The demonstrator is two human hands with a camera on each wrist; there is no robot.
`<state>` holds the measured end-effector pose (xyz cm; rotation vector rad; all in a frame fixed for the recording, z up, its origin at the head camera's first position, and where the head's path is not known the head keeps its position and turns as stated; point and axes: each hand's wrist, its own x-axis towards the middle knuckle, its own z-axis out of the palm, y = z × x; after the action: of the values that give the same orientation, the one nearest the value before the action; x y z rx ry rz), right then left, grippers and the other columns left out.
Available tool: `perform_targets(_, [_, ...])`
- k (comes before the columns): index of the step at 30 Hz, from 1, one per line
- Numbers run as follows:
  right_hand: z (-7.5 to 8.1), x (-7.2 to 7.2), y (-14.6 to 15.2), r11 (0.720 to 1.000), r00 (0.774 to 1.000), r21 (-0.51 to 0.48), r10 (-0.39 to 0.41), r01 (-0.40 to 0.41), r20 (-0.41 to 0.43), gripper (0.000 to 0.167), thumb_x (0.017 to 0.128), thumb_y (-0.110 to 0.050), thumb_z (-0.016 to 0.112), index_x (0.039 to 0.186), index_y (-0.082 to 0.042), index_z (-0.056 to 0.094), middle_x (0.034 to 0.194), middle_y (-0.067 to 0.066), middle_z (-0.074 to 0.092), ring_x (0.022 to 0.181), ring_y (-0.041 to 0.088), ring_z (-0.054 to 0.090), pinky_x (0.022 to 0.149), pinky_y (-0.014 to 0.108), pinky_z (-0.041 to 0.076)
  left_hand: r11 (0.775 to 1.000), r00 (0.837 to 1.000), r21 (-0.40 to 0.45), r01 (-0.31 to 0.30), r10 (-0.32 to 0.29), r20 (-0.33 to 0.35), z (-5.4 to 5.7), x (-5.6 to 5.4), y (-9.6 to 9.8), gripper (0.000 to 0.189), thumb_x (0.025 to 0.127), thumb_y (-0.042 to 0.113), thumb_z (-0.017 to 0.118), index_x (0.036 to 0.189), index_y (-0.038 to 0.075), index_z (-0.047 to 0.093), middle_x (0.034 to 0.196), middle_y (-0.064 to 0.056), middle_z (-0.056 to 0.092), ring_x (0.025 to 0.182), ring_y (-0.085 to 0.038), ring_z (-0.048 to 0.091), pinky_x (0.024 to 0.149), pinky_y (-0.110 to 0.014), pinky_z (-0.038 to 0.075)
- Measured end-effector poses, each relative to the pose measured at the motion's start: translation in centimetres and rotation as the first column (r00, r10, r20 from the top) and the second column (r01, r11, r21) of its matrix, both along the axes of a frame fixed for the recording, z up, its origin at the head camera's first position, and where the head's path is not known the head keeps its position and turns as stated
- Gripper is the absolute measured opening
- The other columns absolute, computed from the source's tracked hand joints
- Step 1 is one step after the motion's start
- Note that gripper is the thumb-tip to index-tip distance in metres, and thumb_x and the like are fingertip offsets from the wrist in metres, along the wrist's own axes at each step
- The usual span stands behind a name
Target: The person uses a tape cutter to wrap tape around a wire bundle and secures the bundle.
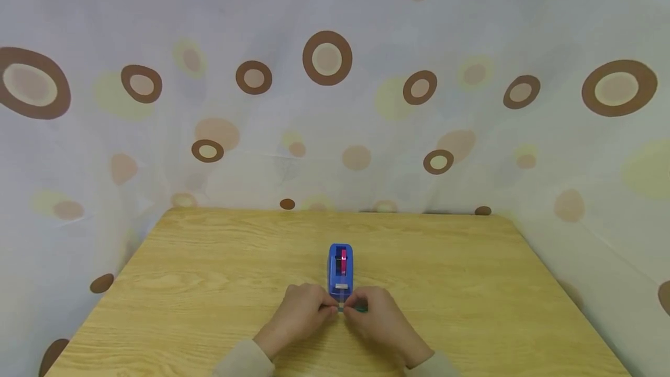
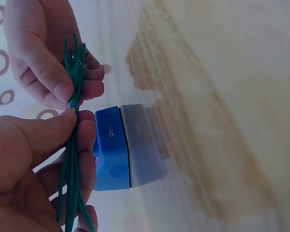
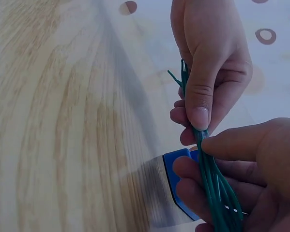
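slim bundle of thin, glossy green strands [image 2: 73,157], gripped crosswise before a blue plastic tape dispenser [image 2: 112,157]

pinched near mid-length between thumb and fingers on both sides, with the bare left hand [image 1: 300,310] and the bare right hand [image 1: 379,313] almost meeting there. no nearer hand to pick: equally close, each with its own stretch of the bundle. set right between the fingers, long axis running from left hand to right, square across the dispenser's own front-to-back length. placed just on the person's side of the dispenser's near end, mid-bundle roughly in line with it; probably the relation that counts most, judging by the short gap between the two thumbs. held up, seemingly, above the pale wood-grain bench [image 1: 183,284], though impossible to say how far.

hard to make out: a faint see-through strip [image 1: 342,295] at the dispenser's near end, too fine to trace as far as the bundle. mostly hidden in the head view: the bundle, save for slivers of green between the fingertips and beside the right hand. running to the lower edge of both wrist views, perhaps cut off there: the loose strands. largely covered by fingers in the right wrist view: the dispenser.
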<state>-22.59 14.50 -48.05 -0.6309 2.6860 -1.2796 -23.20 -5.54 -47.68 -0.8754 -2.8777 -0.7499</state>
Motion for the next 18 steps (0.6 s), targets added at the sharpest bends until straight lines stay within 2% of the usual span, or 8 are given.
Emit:
perform_targets(3, [-0.14,-0.14,0.06,1.0,1.0,-0.023,0.008,-0.007,0.011,0.007,0.091,-0.011,0.071,0.085,-0.013,0.073,0.087,-0.01,0.068,0.088,0.012,0.061,0.082,0.039,0.051,1.0,1.0,-0.002,-0.006,0.006,-0.004,-0.05,0.05,0.0,0.009,0.088,0.023,0.075,0.094,0.024,0.08,0.091,0.011,0.074,0.082,-0.006,0.065,0.075,-0.048,0.046])
perform_targets(7, [-0.11,-0.14,0.01,0.999,1.0,-0.038,0.005,-0.005,0.022,0.008,0.09,-0.009,0.072,0.083,-0.014,0.073,0.088,-0.009,0.069,0.091,0.014,0.063,0.084,0.044,0.052,1.0,1.0,-0.025,-0.011,0.011,-0.022,0.03,0.08,0.03,0.009,0.088,0.025,0.075,0.094,0.025,0.081,0.091,0.012,0.074,0.082,-0.006,0.065,0.075,-0.048,0.044])
perform_targets(11, [-0.05,-0.17,-0.1,1.0,1.0,-0.029,-0.002,0.002,0.015,0.01,0.088,-0.006,0.073,0.082,-0.014,0.073,0.088,-0.009,0.069,0.09,0.014,0.064,0.082,0.043,0.053,0.999,1.0,-0.035,-0.006,0.005,-0.011,0.13,-0.08,0.01,0.009,0.088,0.026,0.075,0.094,0.025,0.08,0.09,0.012,0.073,0.08,-0.005,0.064,0.076,-0.049,0.043])
perform_targets(18, [-0.08,-0.31,-0.11,1.0,1.0,-0.021,-0.021,0.02,-0.016,0.013,0.087,-0.004,0.074,0.08,-0.015,0.073,0.084,-0.012,0.068,0.085,0.01,0.063,0.076,0.035,0.052,1.0,0.998,-0.001,-0.004,0.004,0.06,0.04,-0.57,0.07,0.02,0.095,0.033,0.066,0.082,0.024,0.078,0.065,0.02,0.058,0.06,0.0,0.049,0.076,-0.047,0.038])
